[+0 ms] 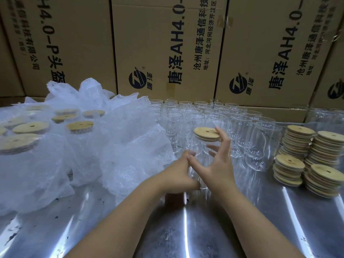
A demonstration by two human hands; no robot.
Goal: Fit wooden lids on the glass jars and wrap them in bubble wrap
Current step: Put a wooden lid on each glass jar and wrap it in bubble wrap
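Right now my left hand (183, 172) grips the jar (197, 146) in front of the other jars (260, 142). My right hand (217, 164) is spread loose, fingers (221, 135) just touching the lid (205, 134), which sits tilted on the rim. Uneven pressing could pop it off or tip the glass.

Printed cardboard boxes (167, 49) behind shiny metal table (260, 211).

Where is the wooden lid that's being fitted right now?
Head view, centre: the wooden lid sits tilted atop the glass jar gripped by the left hand, the right hand's fingers touching its right edge, empty jars behind.
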